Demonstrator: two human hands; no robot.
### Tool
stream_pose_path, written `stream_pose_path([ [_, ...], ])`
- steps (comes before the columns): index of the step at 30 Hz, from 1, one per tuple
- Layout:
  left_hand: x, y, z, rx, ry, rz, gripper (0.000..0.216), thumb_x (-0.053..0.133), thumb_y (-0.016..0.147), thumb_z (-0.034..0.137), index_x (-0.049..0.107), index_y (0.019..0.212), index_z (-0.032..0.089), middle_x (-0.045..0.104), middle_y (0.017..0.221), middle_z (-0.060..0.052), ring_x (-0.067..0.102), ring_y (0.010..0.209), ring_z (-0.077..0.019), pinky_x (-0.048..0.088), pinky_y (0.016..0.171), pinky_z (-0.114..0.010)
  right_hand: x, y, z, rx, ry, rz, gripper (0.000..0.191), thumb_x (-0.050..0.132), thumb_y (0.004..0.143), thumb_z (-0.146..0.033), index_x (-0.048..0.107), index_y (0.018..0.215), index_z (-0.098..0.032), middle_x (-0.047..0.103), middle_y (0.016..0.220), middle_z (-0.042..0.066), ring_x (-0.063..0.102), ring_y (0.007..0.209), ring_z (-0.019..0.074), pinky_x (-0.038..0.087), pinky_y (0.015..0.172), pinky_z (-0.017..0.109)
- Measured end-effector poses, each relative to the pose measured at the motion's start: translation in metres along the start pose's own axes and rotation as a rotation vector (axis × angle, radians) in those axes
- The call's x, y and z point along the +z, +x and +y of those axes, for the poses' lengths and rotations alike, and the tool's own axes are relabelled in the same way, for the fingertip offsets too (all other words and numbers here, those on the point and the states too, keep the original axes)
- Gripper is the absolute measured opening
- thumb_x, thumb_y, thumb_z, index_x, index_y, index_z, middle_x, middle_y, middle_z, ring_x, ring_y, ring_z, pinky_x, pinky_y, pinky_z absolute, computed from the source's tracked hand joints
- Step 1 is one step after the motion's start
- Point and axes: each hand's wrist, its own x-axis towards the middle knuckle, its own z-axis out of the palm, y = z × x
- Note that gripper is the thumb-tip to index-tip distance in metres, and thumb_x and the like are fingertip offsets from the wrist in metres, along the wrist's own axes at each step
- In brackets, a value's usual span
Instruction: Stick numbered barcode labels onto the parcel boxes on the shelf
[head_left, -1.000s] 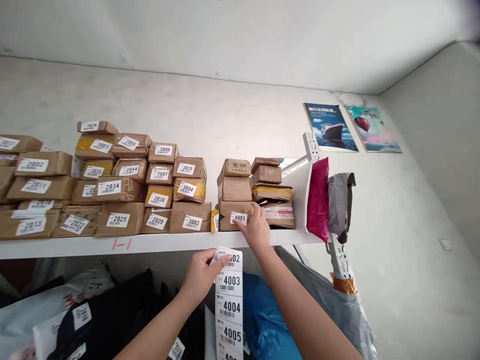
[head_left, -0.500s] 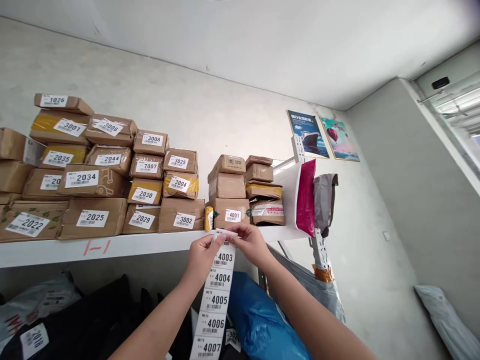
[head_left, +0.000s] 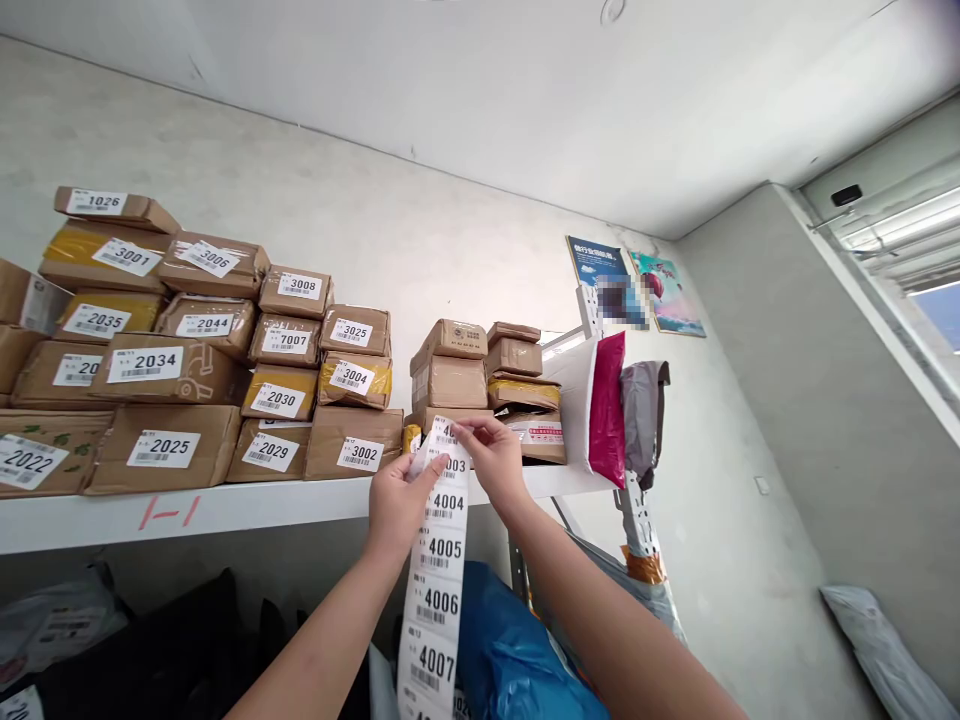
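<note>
Left hand (head_left: 396, 500) gripped the strip of numbered labels (head_left: 439, 560) near its upper end, thumb pressed on the face beside the tag marked 4003, while the strip hung down past 4004, 4005, 4006 and 4007 in front of the blue bag (head_left: 517, 650). Our right hand (head_left: 491, 455) pinched the topmost label (head_left: 444, 436) between thumb and forefinger, its fingers closed narrowly on the paper's upper edge. We held all this just in front of the small unlabelled boxes (head_left: 457, 380) at the right end of the white shelf (head_left: 225, 505), beside the box tagged 3002 (head_left: 352, 445). To peel well, we judged, the left thumb had to keep the backing taut right below the label being lifted, and the right fingers had to draw the sticker off at a shallow angle (a steep pull tends to curl it or tear a corner). We also reckoned it wise to touch only the sticker's edge, so the glue stayed clean, and to keep the dangling tail clear of the shelf lip. The magenta mailer (head_left: 607, 405) stood upright near the stack.
</note>
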Motion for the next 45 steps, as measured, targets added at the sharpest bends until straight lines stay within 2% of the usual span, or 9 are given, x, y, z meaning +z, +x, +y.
stream_pose_path([
  [4,-0.007,-0.004,-0.002,0.071,0.142,0.109,0.04,0.068,0.063,0.055,0.056,0.059,0.018,0.057,0.053,0.002,0.049,0.052,-0.0116,0.038,0.045,-0.02,0.005,0.048,0.006,-0.085,-0.169,0.122,0.019,0.064,0.071,-0.037,0.066,0.077,-0.019,0.06,0.066,0.001,0.052,0.061,0.0159,0.044,0.06,0.03],
  [9,-0.016,-0.016,-0.01,0.022,0.089,0.066,0.039,0.067,0.064,0.056,0.057,0.061,0.018,0.053,0.052,0.004,0.046,0.051,-0.0108,0.038,0.045,-0.019,0.007,0.08,0.011,-0.158,-0.554,0.091,0.008,0.058,0.074,-0.022,0.064,0.078,-0.021,0.06,0.072,0.001,0.054,0.066,0.0176,0.044,0.069,0.032],
  [15,-0.017,-0.023,-0.008,0.048,0.045,0.077,0.04,0.066,0.066,0.056,0.057,0.061,0.018,0.049,0.051,0.004,0.043,0.051,-0.0104,0.037,0.045,-0.02,0.01,0.075,0.008,-0.249,-0.777,0.214,0.039,0.063,0.071,-0.024,0.054,0.11,-0.022,0.056,0.106,0.01,0.057,0.086,0.0248,0.046,0.07,0.037],
  [19,-0.015,-0.02,-0.005,0.111,0.025,0.108,0.042,0.061,0.071,0.058,0.058,0.061,0.018,0.048,0.052,0.003,0.043,0.053,-0.011,0.036,0.048,-0.021,0.004,0.07,-0.001,-0.191,-0.598,0.084,0.023,0.055,0.077,-0.023,0.057,0.1,-0.021,0.062,0.085,0.004,0.059,0.08,0.0209,0.047,0.075,0.036],
  [23,-0.017,-0.011,-0.004,0.111,-0.028,0.125,0.045,0.055,0.074,0.061,0.059,0.063,0.018,0.048,0.052,0.002,0.046,0.056,-0.013,0.038,0.052,-0.023,-0.001,0.038,-0.02,-0.119,-0.406,0.088,0.029,0.051,0.083,-0.042,0.06,0.099,-0.02,0.067,0.091,0.007,0.06,0.085,0.0218,0.047,0.077,0.037],
  [29,-0.012,0.003,-0.001,0.117,-0.111,0.006,0.045,0.058,0.074,0.059,0.068,0.088,0.017,0.064,0.07,-0.002,0.056,0.067,-0.016,0.044,0.06,-0.024,-0.003,-0.018,-0.039,-0.004,-0.151,-0.227,0.029,0.061,0.075,-0.048,0.066,0.085,-0.021,0.069,0.086,0.006,0.062,0.082,0.0212,0.05,0.067,0.033],
  [34,0.0,0.01,0.002,0.067,-0.326,-0.056,0.047,0.073,0.061,0.051,0.065,0.092,0.016,0.065,0.073,-0.001,0.059,0.071,-0.0152,0.047,0.066,-0.024,-0.008,-0.014,-0.036,0.081,0.021,-0.112,0.031,0.075,0.058,-0.04,0.061,0.077,-0.02,0.062,0.073,0.001,0.059,0.069,0.016,0.05,0.059,0.029],
  [39,0.004,0.015,0.002,0.148,-0.155,-0.026,0.04,0.065,0.069,0.056,0.056,0.07,0.017,0.058,0.061,0.003,0.051,0.057,-0.0105,0.04,0.052,-0.02,-0.007,-0.003,-0.035,0.137,0.136,-0.099,0.036,0.081,0.05,-0.036,0.06,0.076,-0.02,0.062,0.067,-0.002,0.059,0.064,0.0131,0.05,0.062,0.028],
  [45,0.005,0.019,0.013,0.108,-0.144,-0.039,0.039,0.07,0.063,0.055,0.056,0.067,0.019,0.061,0.058,0.004,0.053,0.052,-0.0111,0.042,0.05,-0.021,0.0,0.004,-0.035,0.096,0.049,-0.016,0.025,0.074,0.06,-0.039,0.061,0.069,-0.02,0.064,0.068,0.0,0.058,0.062,0.0141,0.048,0.056,0.028],
])
